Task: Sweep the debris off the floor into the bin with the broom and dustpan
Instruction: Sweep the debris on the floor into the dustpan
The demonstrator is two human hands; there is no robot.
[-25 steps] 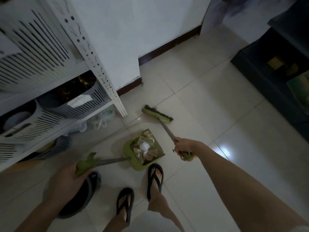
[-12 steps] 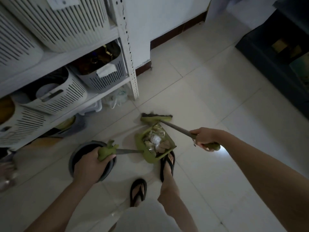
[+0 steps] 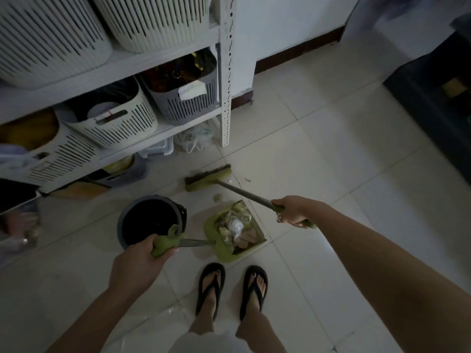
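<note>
Gripping dustpan [image 3: 212, 226] of debris [image 3: 237, 225] beside bin [image 3: 153, 198], left hand [image 3: 137, 261] curled round handle; right hand [image 3: 293, 210] clasps broom [image 3: 207, 178] by shaft.

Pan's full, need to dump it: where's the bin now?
In the head view the dark round bin stands on the floor left of centre, just left of the loaded dustpan, beyond the left hand gripping its handle.
</note>
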